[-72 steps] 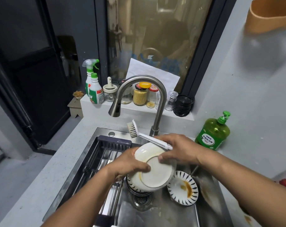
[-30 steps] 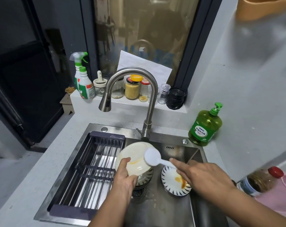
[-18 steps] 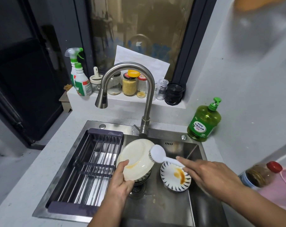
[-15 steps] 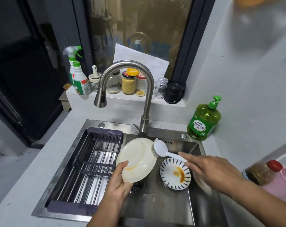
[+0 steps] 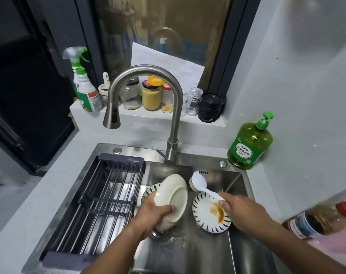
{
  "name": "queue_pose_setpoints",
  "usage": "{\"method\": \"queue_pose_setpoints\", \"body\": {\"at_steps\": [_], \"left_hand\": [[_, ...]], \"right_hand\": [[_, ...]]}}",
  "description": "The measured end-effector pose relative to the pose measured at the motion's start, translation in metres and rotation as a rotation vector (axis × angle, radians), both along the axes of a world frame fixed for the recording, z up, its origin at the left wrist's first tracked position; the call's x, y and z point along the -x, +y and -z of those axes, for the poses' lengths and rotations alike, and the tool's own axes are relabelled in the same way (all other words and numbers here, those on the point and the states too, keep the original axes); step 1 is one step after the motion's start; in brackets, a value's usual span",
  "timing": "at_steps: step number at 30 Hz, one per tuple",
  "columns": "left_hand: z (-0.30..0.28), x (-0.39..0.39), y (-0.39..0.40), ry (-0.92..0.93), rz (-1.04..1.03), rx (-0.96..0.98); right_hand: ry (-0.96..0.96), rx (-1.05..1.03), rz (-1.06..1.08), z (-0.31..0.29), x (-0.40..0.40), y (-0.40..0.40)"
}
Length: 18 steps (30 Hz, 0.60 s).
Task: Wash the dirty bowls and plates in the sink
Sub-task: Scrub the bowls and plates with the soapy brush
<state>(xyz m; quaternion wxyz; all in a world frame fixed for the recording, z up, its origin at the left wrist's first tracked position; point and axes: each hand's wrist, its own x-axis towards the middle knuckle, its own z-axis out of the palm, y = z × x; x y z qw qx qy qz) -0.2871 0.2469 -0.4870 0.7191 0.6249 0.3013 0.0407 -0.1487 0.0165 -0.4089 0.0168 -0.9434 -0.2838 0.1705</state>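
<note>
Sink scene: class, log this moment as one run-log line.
left hand: holds white plate tilted | right hand: holds brush | striped plate: stained, in sink | tap: off

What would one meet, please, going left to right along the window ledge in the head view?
White spray bottle with green trigger → clear empty glass jar → jar of yellow grains with orange lid → small clear glass → black cup.

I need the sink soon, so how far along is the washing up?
Nothing looks finished: the drying rack holds no dishes. In hand: the left hand grips a cream plate tilted on edge, and the right hand holds a white dish brush clear of it. Left: a striped plate with an orange sauce stain and a striped dish behind the cream plate. The faucet isn't running.
</note>
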Motion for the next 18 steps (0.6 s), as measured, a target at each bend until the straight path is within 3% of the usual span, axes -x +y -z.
{"method": "queue_pose_setpoints", "body": {"at_steps": [3,11,15,18], "left_hand": [[0.003,-0.013,-0.003,0.020,0.064,-0.074],[0.025,-0.031,0.013,0.060,-0.076,-0.134],[0.033,-0.038,0.013,0.038,0.076,-0.312],[0.044,-0.034,0.006,0.042,0.302,-0.655]], "right_hand": [[0.033,0.003,0.002,0.022,-0.003,0.005],[0.061,-0.021,-0.024,0.031,-0.001,0.017],[0.085,-0.001,0.023,0.042,-0.002,0.017],[0.138,0.004,0.064,0.055,-0.004,0.010]]}}
